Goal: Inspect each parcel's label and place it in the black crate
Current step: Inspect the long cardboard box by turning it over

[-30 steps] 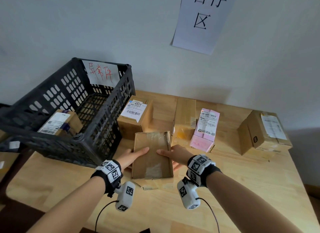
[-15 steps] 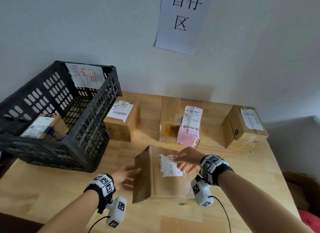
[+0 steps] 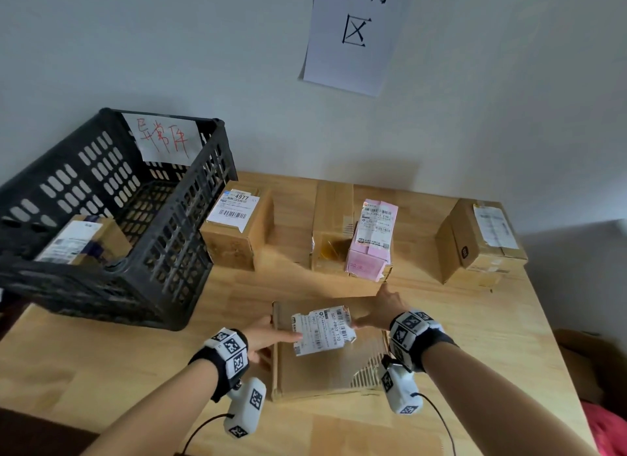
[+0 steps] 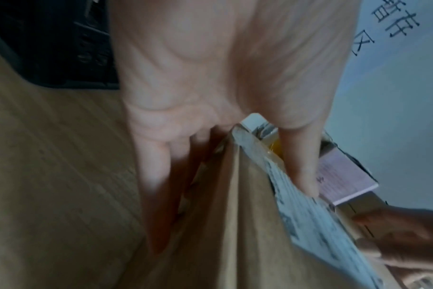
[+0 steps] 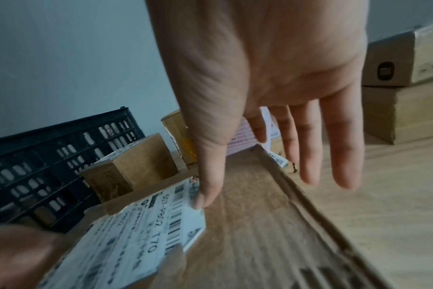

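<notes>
A flat brown parcel (image 3: 325, 371) lies label-up near the table's front, in front of me. Its torn white label (image 3: 322, 330) carries barcodes. My left hand (image 3: 271, 337) pinches the parcel's left edge, with the thumb (image 4: 299, 156) on the label and the fingers down the side. My right hand (image 3: 383, 309) is at the far right corner, where its thumb (image 5: 210, 185) touches the label (image 5: 136, 234) and its straight fingers (image 5: 341, 146) reach past the edge. The black crate (image 3: 183, 238) stands at the left with one labelled box (image 3: 84, 240) inside.
Behind the parcel on the wooden table (image 3: 101, 371) stand a brown box (image 3: 237, 228) marked 4977, a pink parcel (image 3: 371, 242) against a brown box (image 3: 330, 225), and a carton (image 3: 481, 242) at the right. A paper sign (image 3: 356, 31) hangs on the wall.
The parcel has been turned over, from plain side up, through a tilted stand, to flat with its label up. Both hands stayed on its edges.
</notes>
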### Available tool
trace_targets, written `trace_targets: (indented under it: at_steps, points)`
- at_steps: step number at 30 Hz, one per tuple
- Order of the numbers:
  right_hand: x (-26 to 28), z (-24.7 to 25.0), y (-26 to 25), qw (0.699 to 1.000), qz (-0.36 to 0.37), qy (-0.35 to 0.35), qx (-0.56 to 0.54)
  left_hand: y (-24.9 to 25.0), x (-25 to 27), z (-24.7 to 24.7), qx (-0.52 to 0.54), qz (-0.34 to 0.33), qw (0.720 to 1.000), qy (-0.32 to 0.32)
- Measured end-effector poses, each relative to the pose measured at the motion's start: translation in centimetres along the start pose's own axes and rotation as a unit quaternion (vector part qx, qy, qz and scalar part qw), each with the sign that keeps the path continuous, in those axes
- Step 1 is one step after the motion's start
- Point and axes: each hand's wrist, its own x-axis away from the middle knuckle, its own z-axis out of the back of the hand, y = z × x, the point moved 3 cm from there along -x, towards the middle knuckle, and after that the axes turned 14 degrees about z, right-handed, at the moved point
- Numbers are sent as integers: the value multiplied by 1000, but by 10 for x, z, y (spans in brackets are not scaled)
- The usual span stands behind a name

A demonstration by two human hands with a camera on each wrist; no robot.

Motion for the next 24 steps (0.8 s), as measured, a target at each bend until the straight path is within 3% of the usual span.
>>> trace_targets:
  at_steps: [3, 6, 10, 24]
  points:
    - [0, -5, 9, 997, -21, -54, -49, 0, -22, 5, -41, -19, 999, 13]
    - [1, -8, 17, 992, -36, -63, -99, 2, -36, 10, -63, -19, 998, 11]
    - [-4, -9, 17, 989, -33, -74, -120, 11, -15, 7, -73, -19, 997, 6]
    - [-20, 3, 21, 983, -6, -170, -72, 22, -27, 8, -101, -3, 995, -20]
